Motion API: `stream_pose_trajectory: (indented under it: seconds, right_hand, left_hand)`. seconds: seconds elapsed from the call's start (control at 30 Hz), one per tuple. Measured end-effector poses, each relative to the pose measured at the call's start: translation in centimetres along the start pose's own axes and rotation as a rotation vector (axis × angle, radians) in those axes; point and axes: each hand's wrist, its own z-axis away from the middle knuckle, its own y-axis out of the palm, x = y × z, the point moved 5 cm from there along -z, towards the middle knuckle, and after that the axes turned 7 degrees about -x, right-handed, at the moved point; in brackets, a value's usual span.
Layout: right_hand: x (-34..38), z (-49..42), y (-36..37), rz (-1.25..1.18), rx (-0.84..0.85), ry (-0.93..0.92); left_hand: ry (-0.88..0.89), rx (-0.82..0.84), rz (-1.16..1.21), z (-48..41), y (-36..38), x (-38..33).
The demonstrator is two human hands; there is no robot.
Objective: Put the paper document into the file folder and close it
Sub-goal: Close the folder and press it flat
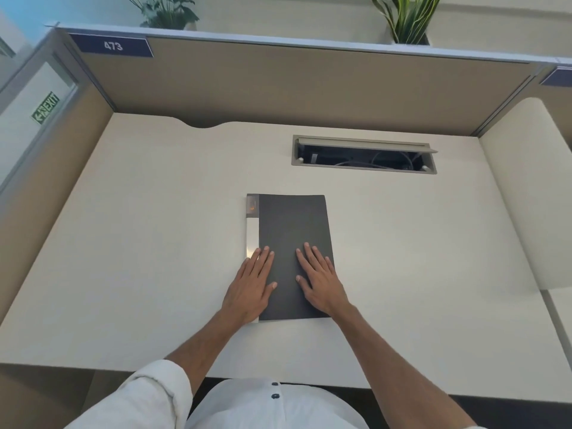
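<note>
Where the person leans over the bench (pixel 123 243), the file folder (pixel 291 230) lies shut near its middle, dark cover up, pale spine strip on the left. Left hand (pixel 249 289) flat on the near left of the cover, fingers spread, gripping nothing. Right hand (pixel 322 280) flat beside it, likewise open-palmed. Paper document not visible. Cable hatch (pixel 363 154) open at far right.

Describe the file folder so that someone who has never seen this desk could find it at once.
Start at the long open cable slot in the pale desk. Nearer the person, slightly to its left, lies a flat dark grey file folder, closed, with both hands resting on it. Its silver-white strip along the left edge and its dark cover set it apart; nothing else lies on the desk.
</note>
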Motion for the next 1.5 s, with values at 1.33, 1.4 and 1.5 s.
stream_pose_trajectory:
  seconds: [1.33,1.4,1.5]
  right_hand:
    - [6.4,-30.3,-4.5,-0.082,0.014,-0.005]
    - [6.1,-30.9,-4.7,-0.082,0.015,0.001]
    - [6.0,-31.5,-4.9,-0.079,0.020,0.009]
  left_hand:
    - [-0.030,0.020,0.049,-24.1,-9.9,18.0]
    - [-0.021,0.018,0.044,-24.7,-10.0,18.1]
    - [-0.013,0.019,0.033,-25.5,-10.1,18.3]
